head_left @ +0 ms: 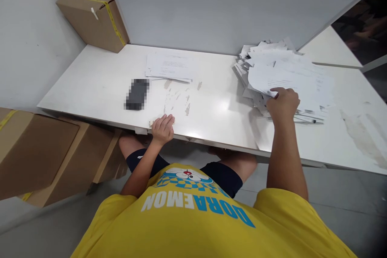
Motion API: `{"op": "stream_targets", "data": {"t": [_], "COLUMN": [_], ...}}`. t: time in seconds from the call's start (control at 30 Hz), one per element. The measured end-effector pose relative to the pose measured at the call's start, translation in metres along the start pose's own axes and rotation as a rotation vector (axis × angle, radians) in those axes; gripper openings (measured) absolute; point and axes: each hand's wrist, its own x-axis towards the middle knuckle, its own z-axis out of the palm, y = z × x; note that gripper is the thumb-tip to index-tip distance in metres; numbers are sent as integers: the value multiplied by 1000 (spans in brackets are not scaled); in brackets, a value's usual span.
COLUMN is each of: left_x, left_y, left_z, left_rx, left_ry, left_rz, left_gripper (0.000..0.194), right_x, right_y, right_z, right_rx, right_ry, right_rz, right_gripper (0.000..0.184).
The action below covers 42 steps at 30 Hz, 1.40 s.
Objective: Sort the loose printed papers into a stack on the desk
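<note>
My right hand (283,104) pinches the near left edge of a sheet of paper (278,74). The edge curls up slightly at my fingers, and the sheet lies on top of a messy, tall pile of papers (263,52). At the table's front edge, my left hand (163,129) is curled over a small pale object (151,122). Only its ends show past my fingers, so I cannot make out its kind. Farther back lies a low, neater stack of printed sheets (171,66).
A blurred dark flat object (137,94) lies on the white table (211,125), left of centre. A cardboard box (99,24) leans in the back left corner. More cardboard boxes (57,149) stand at the left below the tabletop. A grey panel (196,8) rises behind the table.
</note>
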Motion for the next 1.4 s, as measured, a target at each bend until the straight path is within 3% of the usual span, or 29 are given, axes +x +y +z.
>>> {"op": "stream_targets", "data": {"t": [0.2, 0.4, 0.5, 0.73, 0.93, 1.03, 1.23, 1.4], "left_x": [-13, -19, -18, -12, -17, -18, -18, -14], "left_y": [-2, -4, -4, -3, -2, -2, -4, -3], "left_z": [5, 8, 8, 6, 7, 7, 8, 6], "left_rx": [-56, -78, -102, -91, -126, -74, -92, -39], "left_ry": [-108, -166, -153, -41, -146, -140, -179, -113], "left_rz": [-97, -136, -136, -63, -133, -118, -143, -83], "left_gripper": [38, 39, 39, 41, 41, 40, 41, 40], "right_x": [-8, -7, 0, 17, 15, 10, -5, -6], "right_y": [-3, -2, 1, -7, -15, -15, -11, -1], "right_z": [-7, -11, -9, -14, -31, -34, -2, 22], "right_rx": [-62, -40, -3, -38, 0, -45, -127, -98], "right_ry": [-6, 112, 138, 54, 220, 230, -31, -16], "right_rz": [-11, 44, 101, 148, 127, 73, -249, -285], "right_gripper": [42, 32, 37, 48, 44, 43, 52, 60]}}
